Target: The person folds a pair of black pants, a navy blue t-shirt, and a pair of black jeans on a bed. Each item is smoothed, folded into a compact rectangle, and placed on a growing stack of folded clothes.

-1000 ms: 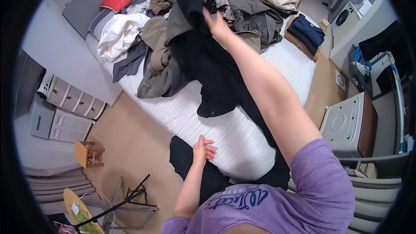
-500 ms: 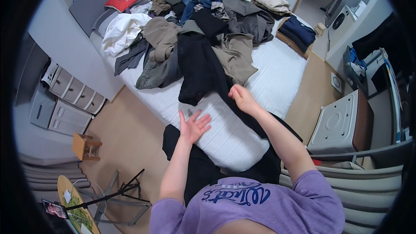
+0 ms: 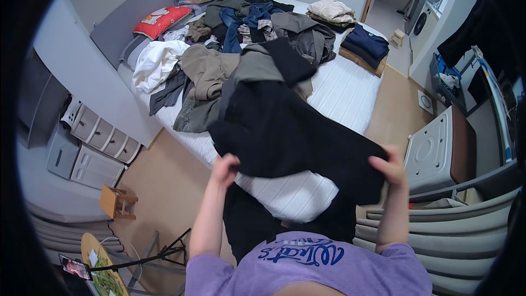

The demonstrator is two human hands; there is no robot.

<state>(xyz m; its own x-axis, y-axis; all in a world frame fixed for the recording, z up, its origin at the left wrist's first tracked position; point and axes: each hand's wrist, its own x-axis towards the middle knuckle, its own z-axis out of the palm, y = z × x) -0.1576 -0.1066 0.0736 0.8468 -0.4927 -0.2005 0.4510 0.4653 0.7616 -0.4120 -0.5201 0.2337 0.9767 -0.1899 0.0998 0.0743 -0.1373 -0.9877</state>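
Note:
Black trousers (image 3: 285,131) stretch between my hands above the near end of the bed, with their far part still lying over the pile. My right hand (image 3: 392,165) is closed on their right end, thumb on top of the cloth. At the lower left corner of the cloth, my left hand (image 3: 224,170) has its fingers curled in on the edge. Behind the trousers lies a loose heap with a khaki garment (image 3: 205,66), a grey-green garment (image 3: 194,111), a white garment (image 3: 156,63) and blue jeans (image 3: 231,27).
The bed (image 3: 345,90) has a white quilted cover. Folded dark clothes (image 3: 364,44) and a beige folded stack (image 3: 330,12) sit at its far right. A wooden stool (image 3: 114,201), a phone on a tripod (image 3: 75,267) and a round table (image 3: 90,241) stand left; a white-topped box (image 3: 430,151) stands right.
Both hands have taken hold of the black trousers, which have been pulled nearer and spread out to the right. My right hand has moved right and toward me; my left, open before, has closed.

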